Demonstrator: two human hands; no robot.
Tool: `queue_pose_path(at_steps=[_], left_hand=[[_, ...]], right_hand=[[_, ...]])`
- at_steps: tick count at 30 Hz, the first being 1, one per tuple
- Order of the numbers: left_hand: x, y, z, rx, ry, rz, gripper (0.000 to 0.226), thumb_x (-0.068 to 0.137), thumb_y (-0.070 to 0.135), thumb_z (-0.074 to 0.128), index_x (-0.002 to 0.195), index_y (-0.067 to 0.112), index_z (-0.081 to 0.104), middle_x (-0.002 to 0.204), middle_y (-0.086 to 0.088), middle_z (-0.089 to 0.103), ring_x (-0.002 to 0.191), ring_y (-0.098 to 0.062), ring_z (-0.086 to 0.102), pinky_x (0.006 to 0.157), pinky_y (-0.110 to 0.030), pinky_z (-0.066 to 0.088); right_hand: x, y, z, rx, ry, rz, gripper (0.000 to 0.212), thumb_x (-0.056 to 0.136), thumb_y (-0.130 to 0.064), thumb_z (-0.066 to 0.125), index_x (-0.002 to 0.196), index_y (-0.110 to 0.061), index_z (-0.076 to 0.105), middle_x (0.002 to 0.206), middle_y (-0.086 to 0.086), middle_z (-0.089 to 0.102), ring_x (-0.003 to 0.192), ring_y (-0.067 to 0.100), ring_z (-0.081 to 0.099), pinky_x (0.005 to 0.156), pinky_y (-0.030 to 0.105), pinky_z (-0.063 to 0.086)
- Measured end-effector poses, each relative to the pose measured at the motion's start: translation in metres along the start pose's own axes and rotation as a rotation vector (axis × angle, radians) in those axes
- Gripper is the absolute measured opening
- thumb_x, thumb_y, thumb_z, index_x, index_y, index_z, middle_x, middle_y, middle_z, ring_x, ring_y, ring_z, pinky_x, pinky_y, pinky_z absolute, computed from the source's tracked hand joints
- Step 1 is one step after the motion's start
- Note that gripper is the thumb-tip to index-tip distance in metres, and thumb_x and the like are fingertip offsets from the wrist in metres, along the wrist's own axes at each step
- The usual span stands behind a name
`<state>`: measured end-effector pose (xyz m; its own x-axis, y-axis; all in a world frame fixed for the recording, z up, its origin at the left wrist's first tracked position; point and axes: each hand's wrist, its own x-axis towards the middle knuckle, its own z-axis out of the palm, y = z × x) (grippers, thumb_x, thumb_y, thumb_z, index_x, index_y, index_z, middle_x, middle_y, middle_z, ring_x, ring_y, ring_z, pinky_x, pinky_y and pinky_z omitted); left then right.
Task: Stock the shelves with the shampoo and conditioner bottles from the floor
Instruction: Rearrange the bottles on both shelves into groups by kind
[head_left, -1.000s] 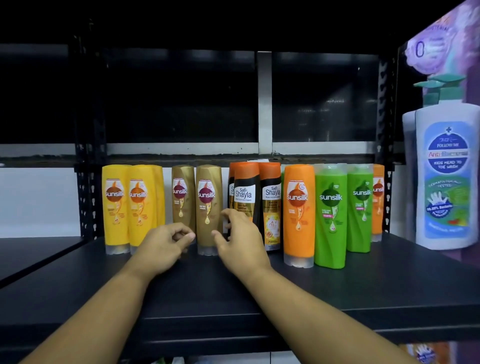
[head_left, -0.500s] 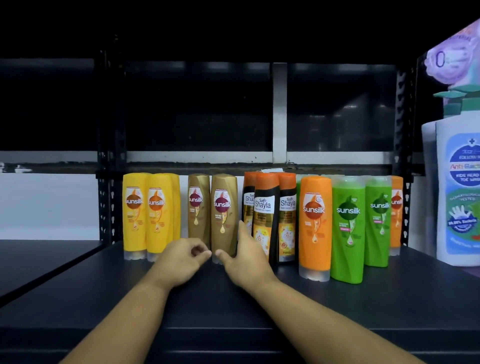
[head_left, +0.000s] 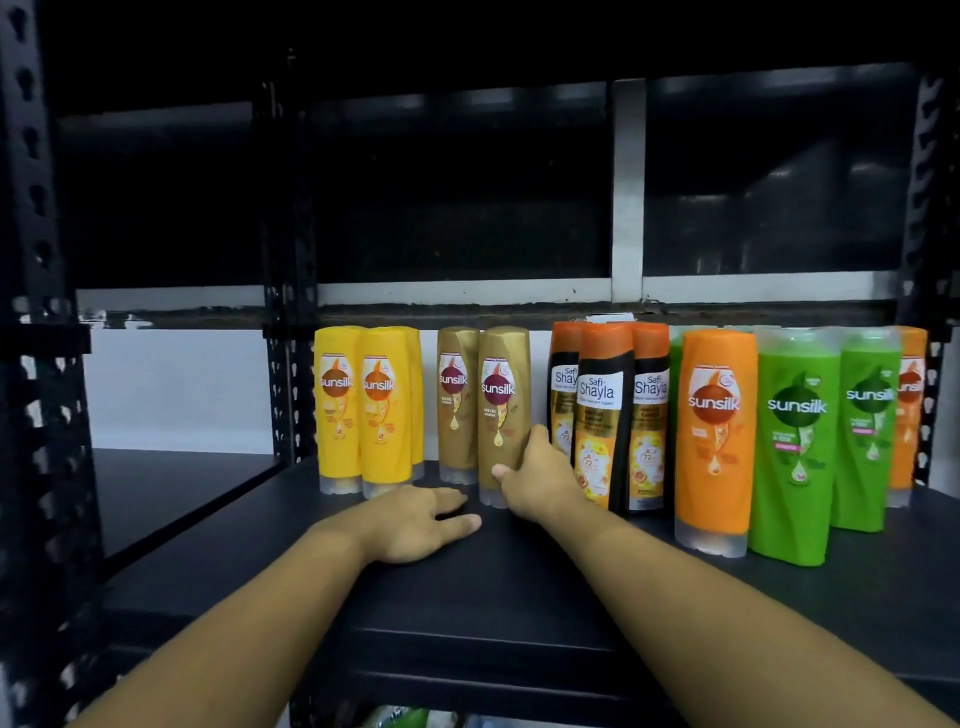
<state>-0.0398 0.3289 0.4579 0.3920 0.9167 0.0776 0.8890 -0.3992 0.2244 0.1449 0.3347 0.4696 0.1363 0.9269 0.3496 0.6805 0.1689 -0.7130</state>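
head view: right hand (head_left: 540, 478) wraps the low end of the front gold bottle (head_left: 501, 405), thumb on its face. left hand (head_left: 415, 525) lies flat and loose on the shelf (head_left: 467, 597) just left of that bottle, holding nothing. looks like squaring the row: slide it on its cap, don't lift, label forward, flush with its gold twin (head_left: 457, 405). yellow bottles (head_left: 363, 410) sit left of it, safi shayla bottles (head_left: 602, 410) tight on its right, easy to knock. dark matte board, white wall (head_left: 182, 389) behind, dim room.
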Motion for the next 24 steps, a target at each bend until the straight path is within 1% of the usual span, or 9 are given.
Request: queue_pose_path(at_steps=[2,4,6,9,11,13,16,20,24], left_hand=[[-0.002,-0.008,0.002,-0.062,0.039,-0.012,0.068,0.097,0.069,0.043,0.154,0.032,0.042,0.161,0.013,0.037,0.148,-0.013,0.034,0.12,-0.033,0.028],[-0.001,-0.009,0.004,-0.104,0.106,-0.007,0.066,0.096,0.066,0.05,0.15,0.029,0.049,0.155,0.012,0.046,0.141,-0.011,0.042,0.114,-0.028,0.033],[0.001,-0.008,0.005,-0.107,0.163,-0.012,0.06,0.095,0.063,0.055,0.142,0.026,0.059,0.145,0.01,0.056,0.131,-0.011,0.051,0.106,-0.026,0.04],[0.002,-0.009,0.004,-0.08,0.217,-0.012,0.043,0.096,0.056,0.058,0.122,0.024,0.07,0.124,0.007,0.067,0.112,-0.013,0.06,0.099,-0.034,0.049],[0.002,-0.014,0.005,-0.094,0.249,-0.012,0.037,0.096,0.051,0.059,0.119,0.025,0.071,0.117,0.007,0.068,0.107,-0.012,0.06,0.096,-0.033,0.05],[0.001,-0.017,0.005,-0.142,0.278,-0.012,0.033,0.097,0.046,0.061,0.12,0.025,0.07,0.116,0.007,0.069,0.108,-0.012,0.06,0.095,-0.03,0.049],[0.001,-0.019,0.005,-0.191,0.304,-0.012,0.033,0.097,0.042,0.062,0.124,0.024,0.067,0.117,0.006,0.069,0.11,-0.012,0.061,0.099,-0.033,0.05],[0.003,-0.019,0.005,-0.213,0.32,-0.021,0.038,0.096,0.041,0.065,0.129,0.022,0.062,0.121,0.005,0.067,0.114,-0.012,0.06,0.103,-0.034,0.049],[0.003,-0.02,0.006,-0.238,0.325,-0.03,0.041,0.095,0.04,0.066,0.131,0.022,0.06,0.124,0.005,0.065,0.117,-0.012,0.059,0.104,-0.033,0.049]], right_hand=[[0.008,-0.003,0.003,-0.004,-0.013,0.006,0.047,0.092,-0.028,0.071,0.129,-0.015,0.044,0.13,0.009,0.06,0.121,0.031,0.057,0.101,0.041,0.049],[0.013,-0.003,0.004,0.011,-0.02,0.004,0.05,0.09,-0.03,0.073,0.132,-0.016,0.049,0.131,0.007,0.061,0.123,0.029,0.057,0.103,0.04,0.048],[0.016,-0.002,0.01,0.049,-0.02,-0.021,0.053,0.089,-0.029,0.074,0.136,-0.018,0.051,0.132,0.005,0.063,0.125,0.027,0.057,0.106,0.04,0.047],[0.017,0.002,0.022,0.078,-0.028,-0.065,0.052,0.09,-0.027,0.074,0.137,-0.019,0.054,0.13,0.004,0.065,0.122,0.025,0.06,0.104,0.039,0.048],[0.017,0.003,0.027,0.041,-0.041,-0.091,0.046,0.091,-0.028,0.074,0.133,-0.017,0.057,0.128,0.004,0.066,0.119,0.025,0.061,0.101,0.038,0.049],[0.017,0.003,0.03,0.025,-0.049,-0.113,0.043,0.092,-0.027,0.072,0.13,-0.016,0.059,0.127,0.005,0.066,0.119,0.025,0.061,0.1,0.036,0.049],[0.017,0.002,0.034,-0.002,-0.057,-0.148,0.037,0.093,-0.025,0.07,0.128,-0.015,0.061,0.126,0.005,0.067,0.117,0.024,0.061,0.099,0.033,0.049],[0.018,0.001,0.039,-0.03,-0.047,-0.173,0.035,0.093,-0.029,0.07,0.124,-0.016,0.062,0.122,0.004,0.068,0.112,0.023,0.063,0.098,0.037,0.053],[0.018,0.001,0.038,-0.106,-0.063,-0.185,0.036,0.097,-0.033,0.064,0.127,-0.015,0.059,0.125,0.006,0.065,0.116,0.026,0.06,0.096,0.036,0.051]])
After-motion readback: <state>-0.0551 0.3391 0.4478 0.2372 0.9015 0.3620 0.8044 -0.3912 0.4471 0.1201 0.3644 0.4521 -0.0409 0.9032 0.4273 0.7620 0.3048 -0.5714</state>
